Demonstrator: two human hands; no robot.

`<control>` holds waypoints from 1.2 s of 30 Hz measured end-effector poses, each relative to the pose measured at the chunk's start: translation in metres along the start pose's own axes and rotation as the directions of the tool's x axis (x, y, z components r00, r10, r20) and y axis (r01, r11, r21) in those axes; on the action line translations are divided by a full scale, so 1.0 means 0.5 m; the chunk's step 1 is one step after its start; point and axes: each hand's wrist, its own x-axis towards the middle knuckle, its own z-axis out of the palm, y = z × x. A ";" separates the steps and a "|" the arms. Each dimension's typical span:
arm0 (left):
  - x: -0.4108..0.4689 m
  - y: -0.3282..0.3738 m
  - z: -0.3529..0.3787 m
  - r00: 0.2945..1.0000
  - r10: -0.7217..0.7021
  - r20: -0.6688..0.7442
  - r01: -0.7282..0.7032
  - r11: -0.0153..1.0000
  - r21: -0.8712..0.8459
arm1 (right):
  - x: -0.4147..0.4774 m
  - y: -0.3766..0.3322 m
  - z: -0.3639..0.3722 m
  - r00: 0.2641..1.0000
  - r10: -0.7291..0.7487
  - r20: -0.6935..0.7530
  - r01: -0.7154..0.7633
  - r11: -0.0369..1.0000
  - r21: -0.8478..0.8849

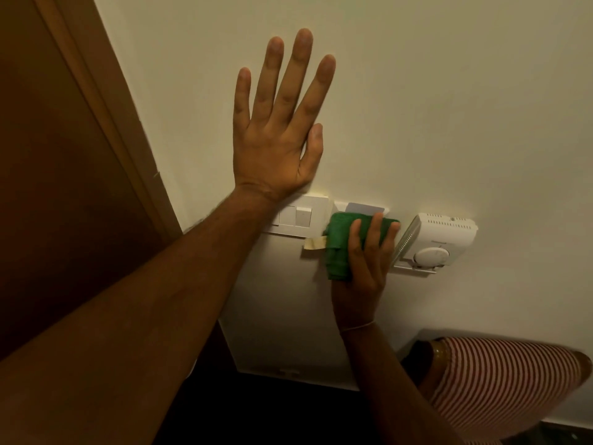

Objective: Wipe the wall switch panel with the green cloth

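Just right of the frame's centre, the right hand (364, 261) bunches the green cloth (341, 242) and presses it on the wall switch panel (305, 216); the left hand (276, 136) lies spread flat on the wall above. The cloth looks soft, light and limp, so it is best gripped wadded, with fingers backing the pad.

right hand (364, 268) presses green cloth (341, 244) beside switch panel (300, 216).
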 end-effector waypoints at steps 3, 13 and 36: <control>0.004 0.002 -0.005 1.000 -0.025 -0.009 0.025 1.000 0.000 | -0.004 -0.025 0.034 0.992 -0.111 0.053 0.115 0.989 -0.092; 0.006 0.009 -0.022 0.998 -0.055 0.019 0.054 0.998 0.032 | -0.039 0.032 0.005 0.981 -0.148 0.126 0.165 0.977 -0.132; 0.013 0.018 -0.040 0.997 -0.031 0.071 0.029 0.999 0.020 | -0.054 0.086 -0.048 0.988 -0.047 0.150 0.061 0.994 -0.093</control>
